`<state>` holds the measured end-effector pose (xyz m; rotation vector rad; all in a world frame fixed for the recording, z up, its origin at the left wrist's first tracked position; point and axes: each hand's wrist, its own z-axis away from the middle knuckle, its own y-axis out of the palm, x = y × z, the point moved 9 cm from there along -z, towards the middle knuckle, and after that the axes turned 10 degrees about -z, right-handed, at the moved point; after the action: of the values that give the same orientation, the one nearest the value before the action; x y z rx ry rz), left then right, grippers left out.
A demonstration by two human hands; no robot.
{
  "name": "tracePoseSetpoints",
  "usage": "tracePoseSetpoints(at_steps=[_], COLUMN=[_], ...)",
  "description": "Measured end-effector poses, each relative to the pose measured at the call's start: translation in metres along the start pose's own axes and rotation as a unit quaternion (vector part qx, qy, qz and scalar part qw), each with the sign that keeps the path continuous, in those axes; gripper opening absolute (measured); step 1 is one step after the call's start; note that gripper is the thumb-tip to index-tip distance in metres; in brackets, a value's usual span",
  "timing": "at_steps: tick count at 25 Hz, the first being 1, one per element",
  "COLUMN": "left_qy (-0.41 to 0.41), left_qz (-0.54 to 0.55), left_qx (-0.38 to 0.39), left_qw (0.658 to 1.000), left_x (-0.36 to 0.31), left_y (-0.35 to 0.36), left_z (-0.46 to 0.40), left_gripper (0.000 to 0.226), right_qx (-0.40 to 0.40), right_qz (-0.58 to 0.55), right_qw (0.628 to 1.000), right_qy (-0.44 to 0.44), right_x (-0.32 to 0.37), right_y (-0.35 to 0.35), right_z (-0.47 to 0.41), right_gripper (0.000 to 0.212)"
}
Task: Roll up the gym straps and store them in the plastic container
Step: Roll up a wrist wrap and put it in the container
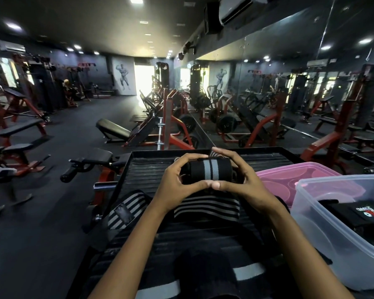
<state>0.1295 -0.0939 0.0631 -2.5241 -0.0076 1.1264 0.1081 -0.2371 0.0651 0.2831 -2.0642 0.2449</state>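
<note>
Both hands, left hand (177,178) and right hand (244,180), have their grip closed around the strap roll (207,169) at center. Keep it tight; the plastic container (311,212) waits at four o'clock.

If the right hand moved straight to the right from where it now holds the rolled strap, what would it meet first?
Probably the pink lid, lying just right of the right hand, with the clear plastic container beyond it. Depth is unclear, so the hand might pass above the lid.
</note>
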Motion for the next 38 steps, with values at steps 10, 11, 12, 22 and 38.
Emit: tracePoseSetpoints(at_steps=[10,11,12,22,38], left_qy=[0.023,0.031,0.038,0.07,0.029], left_qz=[-0.005,-0.005,-0.002,0.046,-0.041], left_qx=[-0.015,-0.041,-0.063,-0.033,0.014], left_qw=[1.0,0.999,0.997,0.996,0.999], left_x=[-0.008,-0.011,-0.013,-0.02,-0.006], left_y=[-0.004,-0.009,-0.014,-0.002,0.005], left_z=[-0.001,-0.001,-0.001,-0.002,0.001], left_gripper=[0.057,0.056,0.056,0.054,0.047], right_qx=[-0.03,-0.065,-0.097,-0.053,-0.117], right_qz=[0.06,0.107,0.145,-0.26,-0.153], right_qw=[0.998,0.992,0.985,0.963,0.981], right_qy=[-0.014,-0.005,0.012,0.049,0.001], right_x=[0.002,-0.001,-0.005,-0.022,-0.01], right_y=[-0.009,-0.017,-0.024,-0.005,-0.012], right_z=[0.0,0.0,0.001,-0.01,-0.002], right_gripper=[0.061,0.058,0.053,0.067,0.058])
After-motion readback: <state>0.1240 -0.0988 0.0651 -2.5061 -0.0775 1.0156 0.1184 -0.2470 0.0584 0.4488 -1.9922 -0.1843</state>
